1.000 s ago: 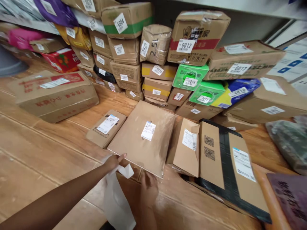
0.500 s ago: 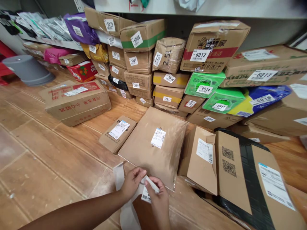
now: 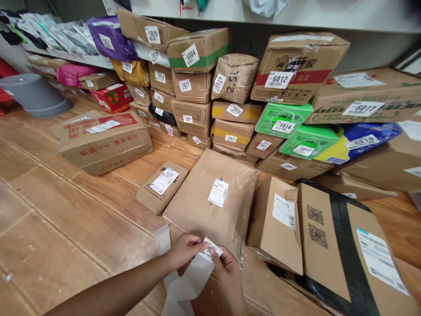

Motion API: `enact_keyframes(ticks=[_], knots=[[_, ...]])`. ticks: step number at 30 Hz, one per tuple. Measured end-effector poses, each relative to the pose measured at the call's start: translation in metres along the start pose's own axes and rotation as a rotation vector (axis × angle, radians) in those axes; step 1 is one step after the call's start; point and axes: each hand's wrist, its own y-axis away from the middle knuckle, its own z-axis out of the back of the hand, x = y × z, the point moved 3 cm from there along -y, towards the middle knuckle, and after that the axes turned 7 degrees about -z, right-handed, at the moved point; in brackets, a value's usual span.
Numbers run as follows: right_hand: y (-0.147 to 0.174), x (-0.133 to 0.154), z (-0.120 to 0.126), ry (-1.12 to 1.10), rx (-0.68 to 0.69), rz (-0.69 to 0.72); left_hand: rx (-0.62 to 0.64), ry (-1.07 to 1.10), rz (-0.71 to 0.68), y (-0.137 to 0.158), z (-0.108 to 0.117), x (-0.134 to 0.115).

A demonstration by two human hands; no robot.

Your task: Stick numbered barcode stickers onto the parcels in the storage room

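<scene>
On the left, the wooden floor (image 3: 66, 219) lies open, with only a grey tub (image 3: 33, 94) and one long carton (image 3: 101, 140) standing apart from the rest; this is the widest room for moving anything. The left hand (image 3: 184, 250) comes in low from that side, its fingers (image 3: 197, 240) pressed together on the near end of a small numbered sticker (image 3: 210, 249). A strip of white backing paper (image 3: 184, 281) trails down from the same grip toward the floor, hanging loose because nothing holds its lower end.

The right hand (image 3: 226, 267) meets it from below, its fingers (image 3: 215, 255) pinching the other end of the sticker, so the label is stretched flat between both hands. It sits just over the near edge of a flat brown parcel (image 3: 210, 197), which lies face up with its shipping label showing. A small box (image 3: 162, 184) touches that parcel's left edge.

To the right, a folded carton (image 3: 279, 219) leans against the parcel, and a box wrapped in black tape (image 3: 338, 245) crowds in beside it, leaving little free floor there. Behind, the stacked parcels (image 3: 237, 87) under the shelf (image 3: 296, 11) all turn their number tags outward, readable from the front.
</scene>
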Motion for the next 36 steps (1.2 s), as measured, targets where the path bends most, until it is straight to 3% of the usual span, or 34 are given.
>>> enact_keyframes(ticks=[4, 11, 16, 25, 32, 36], knots=[[-0.004, 0.003, 0.001, 0.065, -0.07, -0.047, 0.002, 0.043, -0.004, -0.004, 0.001, -0.009], [-0.011, 0.0, -0.006, 0.033, -0.073, -0.016, -0.118, 0.001, -0.082, -0.006, 0.009, -0.016], [-0.017, 0.002, -0.012, 0.1, -0.121, 0.022, -0.091, 0.002, -0.032, -0.008, 0.023, -0.017], [-0.01, 0.012, -0.025, -0.045, 0.055, 0.033, -0.121, 0.01, -0.053, -0.009, 0.041, -0.027], [-0.016, 0.005, -0.022, -0.047, 0.018, 0.014, -0.165, -0.081, -0.186, -0.004, 0.04, -0.034], [-0.02, -0.01, -0.017, 0.064, -0.107, 0.02, -0.241, -0.128, -0.226, 0.0, 0.042, -0.027]])
